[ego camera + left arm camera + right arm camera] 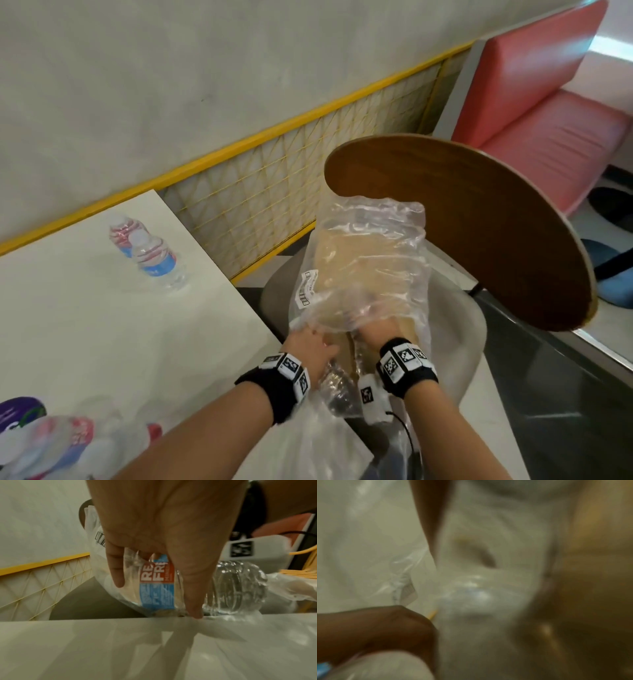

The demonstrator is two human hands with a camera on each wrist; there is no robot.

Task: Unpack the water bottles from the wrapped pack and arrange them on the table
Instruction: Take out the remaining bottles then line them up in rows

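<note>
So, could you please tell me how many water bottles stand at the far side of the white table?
2: the rear bottle and the front bottle, close together on the table. More bottles crowd its near corner, too blurred to count.

Upright btls: 2; held btl: 1; btl cluster: uncountable; wrap: 1.

Soft, even light filled my head view. The clear wrap beyond my grip glared palely, and the edges bowed. My left wrist view was dim and yellowish; the water bottle in my left hand read sharp, with shadows on the table below. My right wrist view was smeared blur.
</note>
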